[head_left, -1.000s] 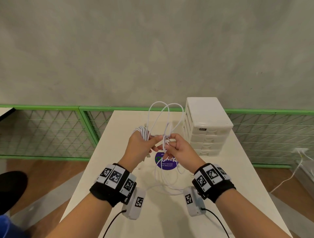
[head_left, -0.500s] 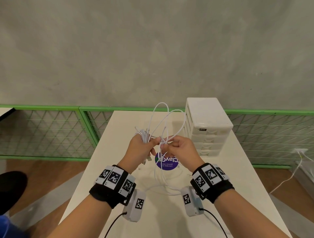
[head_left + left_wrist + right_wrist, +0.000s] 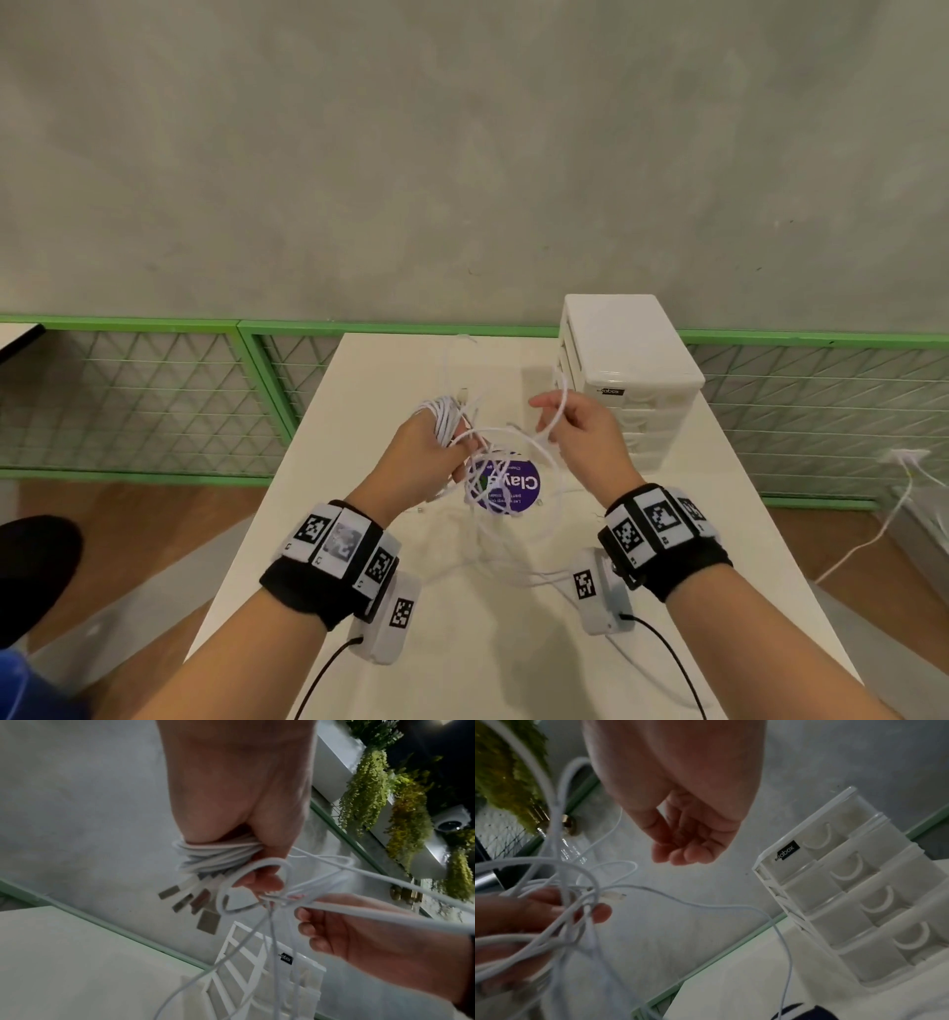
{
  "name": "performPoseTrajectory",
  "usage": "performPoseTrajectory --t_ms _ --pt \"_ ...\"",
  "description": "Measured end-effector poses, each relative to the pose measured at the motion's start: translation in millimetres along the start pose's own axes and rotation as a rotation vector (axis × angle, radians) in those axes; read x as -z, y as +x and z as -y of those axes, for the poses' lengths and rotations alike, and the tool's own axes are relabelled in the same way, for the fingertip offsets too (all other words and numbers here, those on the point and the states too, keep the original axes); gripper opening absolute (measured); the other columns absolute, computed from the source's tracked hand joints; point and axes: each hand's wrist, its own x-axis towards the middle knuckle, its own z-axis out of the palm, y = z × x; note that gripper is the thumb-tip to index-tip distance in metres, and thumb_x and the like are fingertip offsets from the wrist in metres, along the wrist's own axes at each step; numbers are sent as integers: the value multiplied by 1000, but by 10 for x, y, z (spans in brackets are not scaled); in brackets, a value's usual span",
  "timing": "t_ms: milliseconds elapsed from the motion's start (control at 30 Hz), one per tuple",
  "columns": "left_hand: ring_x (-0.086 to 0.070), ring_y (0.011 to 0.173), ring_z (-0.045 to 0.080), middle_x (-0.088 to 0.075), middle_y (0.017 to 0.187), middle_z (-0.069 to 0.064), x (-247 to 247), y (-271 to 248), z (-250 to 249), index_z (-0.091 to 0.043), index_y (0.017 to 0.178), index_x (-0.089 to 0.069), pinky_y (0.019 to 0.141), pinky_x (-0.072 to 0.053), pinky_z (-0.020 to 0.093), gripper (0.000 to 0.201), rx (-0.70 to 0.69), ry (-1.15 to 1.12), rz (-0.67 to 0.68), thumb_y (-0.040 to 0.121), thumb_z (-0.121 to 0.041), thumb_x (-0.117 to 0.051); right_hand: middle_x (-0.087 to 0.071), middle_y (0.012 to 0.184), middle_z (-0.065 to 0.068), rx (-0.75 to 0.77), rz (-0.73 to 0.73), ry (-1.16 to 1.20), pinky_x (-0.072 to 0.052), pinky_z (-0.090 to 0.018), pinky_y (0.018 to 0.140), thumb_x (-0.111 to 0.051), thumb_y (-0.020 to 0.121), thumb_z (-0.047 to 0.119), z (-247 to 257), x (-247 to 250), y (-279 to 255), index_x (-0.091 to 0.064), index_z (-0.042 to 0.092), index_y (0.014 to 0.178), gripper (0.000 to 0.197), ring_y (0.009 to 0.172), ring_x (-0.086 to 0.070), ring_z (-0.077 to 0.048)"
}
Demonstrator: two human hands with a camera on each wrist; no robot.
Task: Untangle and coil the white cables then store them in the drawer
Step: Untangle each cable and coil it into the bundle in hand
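— What do I have on the left side of the drawer unit (image 3: 629, 380)?

— My left hand (image 3: 418, 460) is raised over the table (image 3: 359, 411), well left of the drawer unit. Its fingers are curled tight round a bundle of white cables (image 3: 445, 419); the left wrist view shows several metal plug ends (image 3: 195, 902) hanging below the fist.

— And between that hand and the unit?

— Loose loops of the same cables spread out and trail down over a purple round sticker (image 3: 508, 485) on the table, which lies nearer me than the unit. The tangle is not cleared.

— The right hand?

— My right hand (image 3: 585, 437) is just in front of the drawer unit, apart from the left hand. One loop of cable runs over its fingers; the fingers are loosely bent. From the right wrist view I cannot tell whether they actually pinch the strand.

— The drawers themselves?

— All four fronts I can see sit pushed in.
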Motion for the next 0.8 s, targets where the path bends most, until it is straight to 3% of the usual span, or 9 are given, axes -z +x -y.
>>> performPoseTrajectory --t_ms 67,167,233,300,400,500,633,733,800 --pt "-53 46 10 -57 48 -2 -17 -36 -13 -2 79 -62 53 -44 21 12 -33 36 93 88 -8 -58 -66 90 9 76 54 -135 -46 -14 72 -49 94 15 15 11 41 -68 21 98 20 74 -55 4" --pt "-52 46 11 -54 49 -2 -63 -52 -34 -9 75 -56 53 -43 17 13 -73 75 173 87 -9 -61 -64 103 7 79 260 -132 -44 -27 95 -50 95 22 30 -63 65 -69 17 103 21 99 -59 -7" --pt "-50 46 10 -53 53 -2 -88 -44 -30 -14 74 -51 52 -44 18 18 -78 62 177 86 -11 -64 -67 93 2 98 338 -104 -47 -33 93 -51 94 17 29 -152 43 -68 20 90 18 94 -62 -15" --pt "-48 44 2 -52 58 -4 -92 -34 -9 -16 74 -49 49 -41 15 22 -83 65 159 84 -13 -67 -68 81 -4 96 315 5 -51 -36 85 -51 93 9 39 -205 22 -65 19 80 21 83 -64 -23" --pt "-49 46 -4 -54 63 -7 -57 -28 46 -13 75 -53 48 -37 9 21 -62 112 171 81 -18 -72 -69 72 -8 5 171 230 -56 -28 71 -52 93 7 95 -153 50 -61 7 82 14 67 -66 -22" --pt "-46 44 -2 -54 60 -7 -39 -30 118 -15 72 -51 46 -35 12 26 -16 152 194 81 -26 -73 -70 68 -5 -60 112 348 -55 -26 63 -51 93 9 126 -67 97 -57 7 83 12 57 -65 -21" --pt "-43 39 0 -49 59 -4 12 -26 144 -15 74 -48 42 -35 14 24 34 151 223 84 -23 -68 -69 76 -10 -51 36 361 -56 -33 65 -46 97 13 123 9 79 -55 10 85 15 64 -68 -25" --pt "-46 49 13 -52 64 0 28 -25 220 -12 78 -53 47 -38 25 25 89 200 284 80 -27 -72 -63 69 -6 -26 5 410 -57 -33 64 -38 99 10 139 72 51 -53 12 88 19 61 -69 -22" --pt "-48 50 10 -54 64 -1 13 -33 264 -7 83 -58 47 -39 22 25 107 200 285 79 -25 -75 -55 65 -4 2 9 416 -58 -34 62 -35 100 9 140 100 44 -52 13 89 21 54 -64 -18"
